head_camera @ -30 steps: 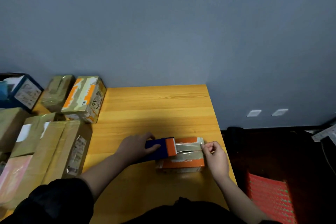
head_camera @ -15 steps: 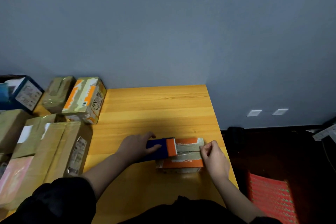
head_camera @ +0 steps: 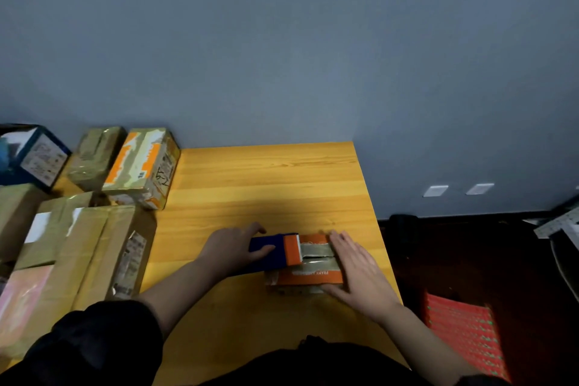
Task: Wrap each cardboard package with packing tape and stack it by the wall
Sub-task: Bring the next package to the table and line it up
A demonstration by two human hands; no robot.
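- Head view looks down on a yellow wooden table [head_camera: 250, 185] set against a grey-blue wall [head_camera: 282, 41].
- At about 5 o'clock on the table lies a small orange cardboard package [head_camera: 308, 276], already crossed by strips of shiny packing tape [head_camera: 316, 250].
- Left hand [head_camera: 232, 249] grips the blue body of a tape dispenser [head_camera: 275, 255], fingers curled over it; the dispenser's orange head rests on the package's top at its 9 o'clock edge.
- Right hand [head_camera: 357, 269] lies flat on the package's 3 o'clock end, fingers straight and together, pressing on the tape, thumb along the near side.
- At 9 to 10 o'clock, taped brown boxes [head_camera: 81, 247] crowd the table's left side.
- Farther back at 11 o'clock, by the wall, stand an orange-and-white taped box [head_camera: 141, 166], a smaller brown one [head_camera: 94, 157] and a dark blue box [head_camera: 31, 153].
- Off the table at 4 o'clock, a red patterned item [head_camera: 463, 335] lies on the dark floor.
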